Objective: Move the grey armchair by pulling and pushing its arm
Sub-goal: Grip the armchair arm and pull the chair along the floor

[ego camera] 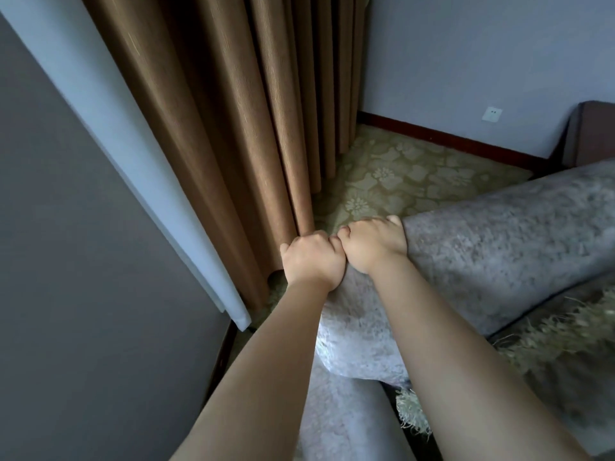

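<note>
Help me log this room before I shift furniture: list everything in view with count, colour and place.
armchair arm: one, grey plush, right of centre, running toward the far wall
curtain: one, brown, pleated, hanging to the floor left of the armchair arm
carpet: one, pale green-beige floral, on the corner floor
skirting: one strip, dark red-brown, at the foot of the far wall
wall socket: one, white, low on the far wall
fringed throw: one, beige, on the seat, lower right
dark furniture: one piece, brownish, partly seen at the right edge
white panel: one, slanting, left of the curtain
left grip: one, bare, curled over the arm's near end
right grip: one, bare, curled over the arm's top, beside the left grip
</note>
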`<move>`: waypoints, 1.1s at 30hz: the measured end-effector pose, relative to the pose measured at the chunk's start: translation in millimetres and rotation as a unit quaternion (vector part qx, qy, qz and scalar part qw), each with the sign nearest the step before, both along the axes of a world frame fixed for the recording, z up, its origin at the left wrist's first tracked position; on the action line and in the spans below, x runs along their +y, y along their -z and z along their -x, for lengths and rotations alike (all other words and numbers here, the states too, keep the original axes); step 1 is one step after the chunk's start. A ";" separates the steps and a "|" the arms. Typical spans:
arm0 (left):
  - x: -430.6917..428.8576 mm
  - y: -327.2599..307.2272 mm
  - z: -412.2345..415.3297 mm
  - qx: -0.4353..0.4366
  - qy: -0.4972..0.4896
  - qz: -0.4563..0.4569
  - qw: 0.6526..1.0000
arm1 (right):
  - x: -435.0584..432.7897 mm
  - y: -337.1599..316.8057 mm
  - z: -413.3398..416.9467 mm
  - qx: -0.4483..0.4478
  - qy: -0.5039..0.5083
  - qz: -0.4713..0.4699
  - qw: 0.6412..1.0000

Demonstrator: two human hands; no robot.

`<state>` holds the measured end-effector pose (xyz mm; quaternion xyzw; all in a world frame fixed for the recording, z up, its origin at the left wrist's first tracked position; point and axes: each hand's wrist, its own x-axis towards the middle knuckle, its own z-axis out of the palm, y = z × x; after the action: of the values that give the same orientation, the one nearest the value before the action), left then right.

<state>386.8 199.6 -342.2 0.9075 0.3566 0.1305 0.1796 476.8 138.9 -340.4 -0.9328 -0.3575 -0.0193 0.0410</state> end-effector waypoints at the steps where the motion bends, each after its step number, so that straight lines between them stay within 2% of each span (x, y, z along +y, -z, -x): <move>1: -0.2 -0.3 0.6 0.000 0.006 0.007 1.000 | -0.7 -1.1 0.9 0.000 0.003 0.002 1.000; 11: -10.0 -4.1 21.6 -0.017 0.006 0.013 1.000 | -9.1 -7.2 20.0 -0.007 -0.001 0.029 1.000; 18: -8.4 -6.6 46.1 0.008 -0.011 0.026 1.000 | -2.9 -5.6 42.4 0.009 -0.026 0.053 0.998; 22: 0.6 -0.9 37.3 -0.013 -0.026 0.006 1.000 | 4.5 -0.2 35.7 -0.016 -0.012 0.001 1.000; 33: 5.8 3.3 30.1 0.006 -0.018 -0.007 1.000 | 8.3 5.0 33.3 -0.027 0.007 -0.026 0.999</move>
<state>356.6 205.3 -345.4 0.9027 0.3735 0.1309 0.1690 443.5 147.3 -345.4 -0.9328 -0.3517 -0.0546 0.0557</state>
